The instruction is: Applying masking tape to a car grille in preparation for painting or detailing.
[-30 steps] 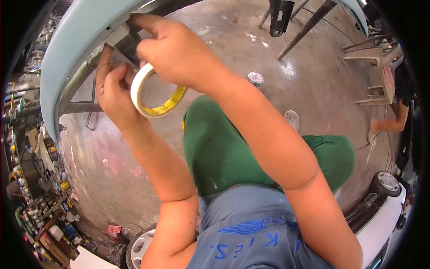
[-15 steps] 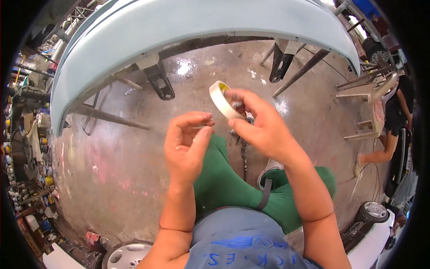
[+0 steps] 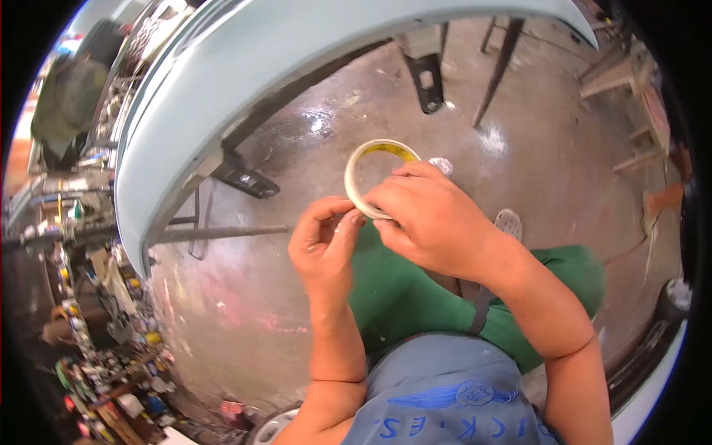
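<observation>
My right hand (image 3: 437,211) grips a roll of cream masking tape (image 3: 351,172) by its lower right part, fingers curled over the rim. The roll is tilted up, and the yellow inside of its core shows. My left hand (image 3: 322,237) is closed in a pinch, thumb and forefinger meeting at the roll's lower left edge. Whether a loose tape end lies between those fingertips is too small to make out. Beyond both hands, a long pale blue car bumper (image 3: 245,70) curves across the top, apart from them.
Stand legs (image 3: 222,233) and dark brackets (image 3: 426,81) jut out under the bumper. A beige plastic chair (image 3: 630,89) stands at the right, near a person's leg (image 3: 664,200). Cans and clutter (image 3: 111,326) line the left. A wheel (image 3: 274,429) sits at the lower edge.
My hands have come together, and my left fingertips now meet the tape roll. The roll has turned so that its open ring faces me more. The whole view has swung left.
</observation>
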Motion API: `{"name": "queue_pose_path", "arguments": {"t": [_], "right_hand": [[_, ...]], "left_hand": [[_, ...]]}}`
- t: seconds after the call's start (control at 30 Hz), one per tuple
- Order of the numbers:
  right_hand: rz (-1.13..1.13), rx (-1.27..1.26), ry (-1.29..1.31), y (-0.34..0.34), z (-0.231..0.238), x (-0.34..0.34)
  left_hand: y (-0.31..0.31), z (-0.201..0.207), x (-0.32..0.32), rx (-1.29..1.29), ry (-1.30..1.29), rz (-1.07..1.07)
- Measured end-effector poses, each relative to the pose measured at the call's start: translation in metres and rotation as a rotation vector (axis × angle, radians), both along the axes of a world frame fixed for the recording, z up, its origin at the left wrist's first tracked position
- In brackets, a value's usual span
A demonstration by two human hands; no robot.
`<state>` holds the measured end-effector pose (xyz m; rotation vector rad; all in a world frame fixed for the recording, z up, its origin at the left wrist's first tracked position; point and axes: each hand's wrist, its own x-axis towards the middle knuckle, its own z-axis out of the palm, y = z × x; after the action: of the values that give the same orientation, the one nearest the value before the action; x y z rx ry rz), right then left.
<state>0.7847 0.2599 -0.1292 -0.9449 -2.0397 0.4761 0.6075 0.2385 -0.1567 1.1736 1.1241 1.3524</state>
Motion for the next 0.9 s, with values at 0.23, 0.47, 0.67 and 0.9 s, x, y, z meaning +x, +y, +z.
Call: {"name": "queue_pose_path", "arguments": {"t": [0.23, 0.47, 0.67, 0.9], "right_hand": [[-0.025, -0.080, -0.056, -0.004, 0.000, 0.013], [-0.159, 0.103, -0.205, -0.003, 0.000, 0.015], [-0.118, 0.104, -0.319, -0.001, 0.013, 0.025], [-0.027, -0.004, -0.215, 0.004, 0.008, 0.035]], "left_hand": [[0.007, -0.001, 0.011, -0.014, -0.042, -0.076], [0.008, 0.002, 0.024, -0.005, -0.021, 0.000], [0.012, 0.009, 0.037, -0.113, 0.005, 0.087], [0.016, -0.003, 0.018, 0.035, 0.283, -0.057]]}}
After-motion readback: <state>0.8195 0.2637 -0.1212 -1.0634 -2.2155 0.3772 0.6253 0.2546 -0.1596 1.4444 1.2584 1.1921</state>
